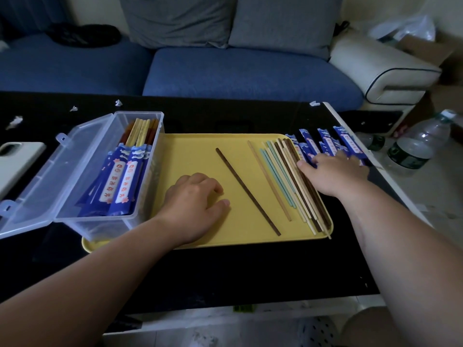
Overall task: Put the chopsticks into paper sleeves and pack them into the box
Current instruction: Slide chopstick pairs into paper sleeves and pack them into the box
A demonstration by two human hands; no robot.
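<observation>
Blue paper sleeves (348, 143) under straight fingers (343, 156) of the right hand (335, 174)

Dim indoor light with a bluish cast. The brightest zone is at 3 o'clock, on the pale floor (426, 196). The black table (225, 271) shows no surface detail. The left hand (195, 196) throws a faint, soft shadow on the yellow tray (195, 151). Wide-angle bowing at the edges; softness at 6 o'clock.

Blue sofa (238, 71), phone (15, 161), water bottle (418, 144)
</observation>
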